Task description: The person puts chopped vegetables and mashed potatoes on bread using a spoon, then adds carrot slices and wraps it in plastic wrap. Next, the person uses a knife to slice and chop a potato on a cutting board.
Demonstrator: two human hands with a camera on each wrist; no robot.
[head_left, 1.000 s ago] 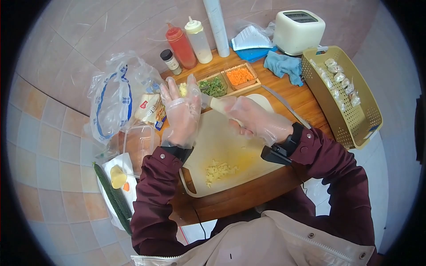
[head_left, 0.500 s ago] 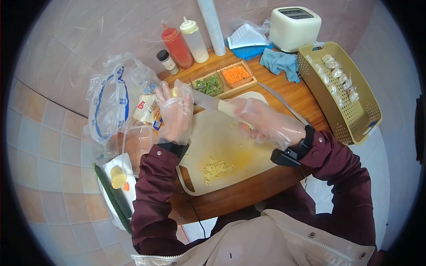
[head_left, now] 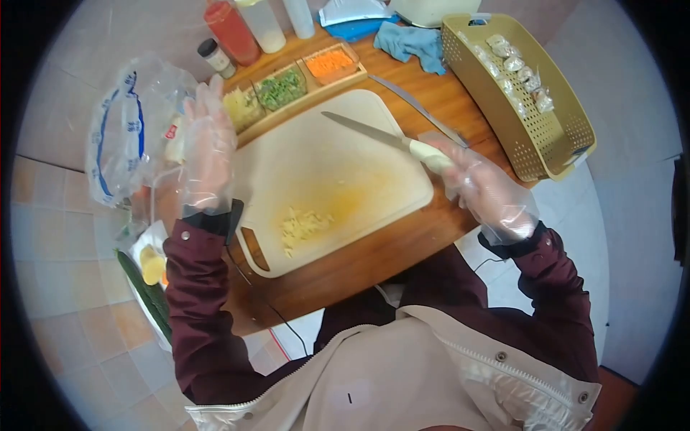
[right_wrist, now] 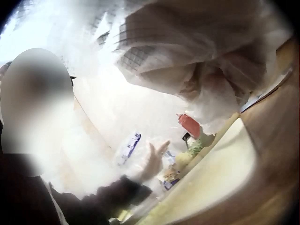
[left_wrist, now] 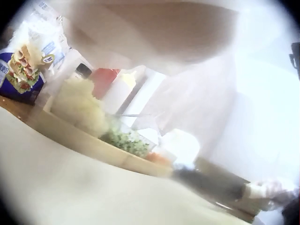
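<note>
My right hand (head_left: 492, 194), in a clear plastic glove, grips a kitchen knife by its pale handle (head_left: 430, 154). The knife's blade (head_left: 366, 129) points left over the far part of the cream cutting board (head_left: 374, 183). On the board's near left lies a small heap of chopped pale-yellow pieces (head_left: 305, 228). My gloved left hand (head_left: 208, 147) is raised left of the board with its fingers straight, holding nothing. Close by its fingers is a compartment of pale-yellow bits (head_left: 243, 106); chopped greens (head_left: 282, 90) and orange shreds (head_left: 330, 65) fill the two beside it.
A long metal blade (head_left: 420, 111) lies right of the board, near a tan perforated basket (head_left: 528, 147) with wrapped bundles. A blue cloth (head_left: 411, 44), a red squeeze bottle (head_left: 231, 32) and a seasoning jar (head_left: 215, 57) stand behind. Plastic bag (head_left: 108, 136) and cucumber (head_left: 144, 291) are at left.
My hands have moved apart: the right has drawn the knife away from the left hand toward the right. The head view has shifted, and the pale-yellow compartment shows more fully.
</note>
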